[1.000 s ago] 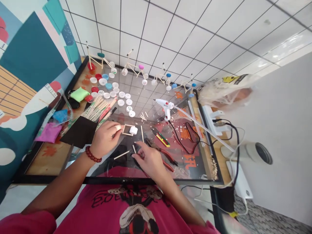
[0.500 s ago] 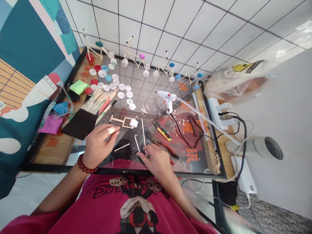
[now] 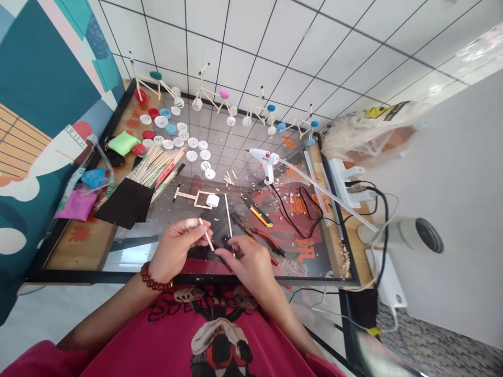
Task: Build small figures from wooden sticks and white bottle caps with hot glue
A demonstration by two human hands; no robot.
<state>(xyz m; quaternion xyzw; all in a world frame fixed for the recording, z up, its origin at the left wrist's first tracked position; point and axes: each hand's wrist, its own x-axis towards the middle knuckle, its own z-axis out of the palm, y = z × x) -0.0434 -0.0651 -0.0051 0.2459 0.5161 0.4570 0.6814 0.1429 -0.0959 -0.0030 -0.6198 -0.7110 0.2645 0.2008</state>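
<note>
A short wooden stick (image 3: 206,234) is pinched between the thumb and fingers of my left hand (image 3: 178,246), slanting down to the right. Close to its lower end is the thumb of my right hand (image 3: 249,259), whose fingers are curled; what they hold is mostly hidden, with something dark showing beneath. A longer stick (image 3: 228,214) runs along the glass up to the right fingertips. Beyond my left hand lies a small stick frame (image 3: 188,195) with a white bottle cap (image 3: 212,201) at one end.
Pliers (image 3: 269,241) and a yellow-green cutter (image 3: 259,213) lie right of my hands. Behind them sits a white glue gun (image 3: 265,159) with its cable. Bundled sticks (image 3: 157,167), black sheets (image 3: 126,201) and bottle caps (image 3: 191,156) are left; several stick models (image 3: 212,97) line the back.
My left hand has moved right and down, and now holds a short stick near my right hand. Two short sticks seen on the glass earlier no longer show there. The view has shifted slightly.
</note>
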